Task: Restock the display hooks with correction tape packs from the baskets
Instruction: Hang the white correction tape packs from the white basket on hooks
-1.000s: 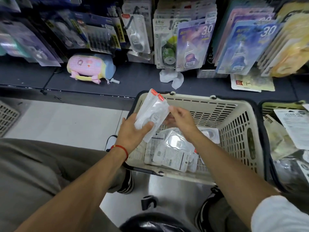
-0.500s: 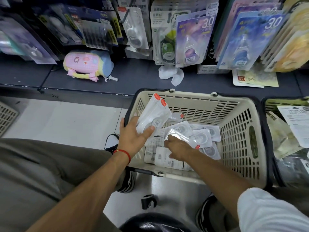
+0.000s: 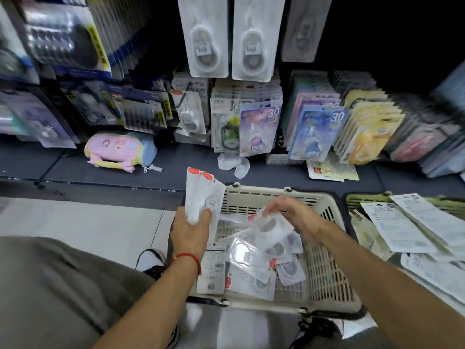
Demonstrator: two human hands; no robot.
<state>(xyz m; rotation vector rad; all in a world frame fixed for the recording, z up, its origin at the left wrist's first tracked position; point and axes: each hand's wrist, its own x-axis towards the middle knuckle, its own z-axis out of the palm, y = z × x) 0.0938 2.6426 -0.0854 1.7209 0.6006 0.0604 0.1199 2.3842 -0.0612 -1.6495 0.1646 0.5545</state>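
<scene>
**Two hands, two lots of packs above the basket**

Two moments apart, the right hand (image 3: 297, 217) has come up out of the cream basket (image 3: 324, 280) with one clear correction tape pack (image 3: 273, 229) pinched in its grip, where earlier it reached among the loose packs (image 3: 251, 260) on the basket floor. The view has tilted up, showing hanging packs (image 3: 229, 36) on hooks above the shelf (image 3: 176, 162). A pink pouch (image 3: 118, 151) lies on that shelf. The left hand (image 3: 191, 233) clasps an upright stack of packs (image 3: 202, 195) over the basket's left rim.
</scene>
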